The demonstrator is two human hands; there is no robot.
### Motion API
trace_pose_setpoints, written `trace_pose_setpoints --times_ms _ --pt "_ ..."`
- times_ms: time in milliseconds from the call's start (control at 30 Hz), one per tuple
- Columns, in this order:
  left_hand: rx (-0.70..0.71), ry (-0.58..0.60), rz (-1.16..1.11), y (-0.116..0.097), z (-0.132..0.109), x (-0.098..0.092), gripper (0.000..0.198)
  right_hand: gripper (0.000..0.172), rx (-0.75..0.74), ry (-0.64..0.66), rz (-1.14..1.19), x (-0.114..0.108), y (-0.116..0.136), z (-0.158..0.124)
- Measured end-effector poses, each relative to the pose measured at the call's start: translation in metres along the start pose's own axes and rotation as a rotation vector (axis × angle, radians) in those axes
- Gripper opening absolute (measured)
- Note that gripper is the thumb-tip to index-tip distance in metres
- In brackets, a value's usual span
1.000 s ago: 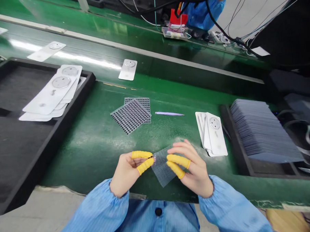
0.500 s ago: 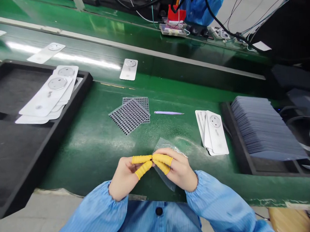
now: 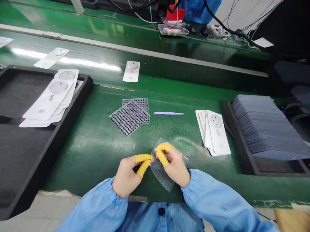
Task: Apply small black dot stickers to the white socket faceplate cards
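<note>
My left hand (image 3: 130,173) and my right hand (image 3: 173,163) wear yellow finger cots on the thumb and index finger. The left thumb and index tips are pinched together; whatever is between them is too small to make out. Just to the right, the right thumb and index finger are bent and closed, with their tips partly hidden. A clear plastic bag or film (image 3: 163,179) lies beneath and beside my right hand. Beyond the hands are two overlapping clear sheets of small black dots (image 3: 129,118) and purple tweezers (image 3: 168,113).
White panels with round camera shapes (image 3: 219,137) are fanned out on the right, beside a black tray (image 3: 267,165) of upright grey sheets (image 3: 265,125). Another black tray (image 3: 38,152) at left holds similar white panels (image 3: 47,100). More panels (image 3: 131,72) lie on the green strip behind.
My hands, earlier touching at the fingertips around a tiny dark piece, have come slightly apart. The right fingers have curled, and the tiny piece is no longer visible.
</note>
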State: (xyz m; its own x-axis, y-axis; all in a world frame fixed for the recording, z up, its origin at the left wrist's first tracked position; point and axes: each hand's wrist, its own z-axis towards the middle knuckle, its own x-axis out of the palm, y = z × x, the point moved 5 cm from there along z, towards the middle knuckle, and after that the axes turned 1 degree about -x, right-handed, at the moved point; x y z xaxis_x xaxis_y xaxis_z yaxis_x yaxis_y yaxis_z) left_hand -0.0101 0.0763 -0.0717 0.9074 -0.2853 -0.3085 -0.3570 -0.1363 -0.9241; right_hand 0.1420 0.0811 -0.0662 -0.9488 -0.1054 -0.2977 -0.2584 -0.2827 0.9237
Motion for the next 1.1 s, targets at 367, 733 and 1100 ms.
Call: trace_pose_setpoints --times_ms 367,733,1100 --pt "-0.039 -0.044 0.481 -0.038 0.054 -0.097 0.045 0.03 -0.241 -0.055 -0.319 -0.009 0.005 -0.006" --pt "-0.294 -0.565 0.533 -0.098 0.303 -0.12 0.042 0.024 -0.187 -0.277 -0.221 -0.026 0.001 0.0" --pt "-0.322 -0.344 0.165 -0.102 0.277 -0.137 0.03 0.024 -0.309 -0.35 -0.352 -0.049 0.011 0.002"
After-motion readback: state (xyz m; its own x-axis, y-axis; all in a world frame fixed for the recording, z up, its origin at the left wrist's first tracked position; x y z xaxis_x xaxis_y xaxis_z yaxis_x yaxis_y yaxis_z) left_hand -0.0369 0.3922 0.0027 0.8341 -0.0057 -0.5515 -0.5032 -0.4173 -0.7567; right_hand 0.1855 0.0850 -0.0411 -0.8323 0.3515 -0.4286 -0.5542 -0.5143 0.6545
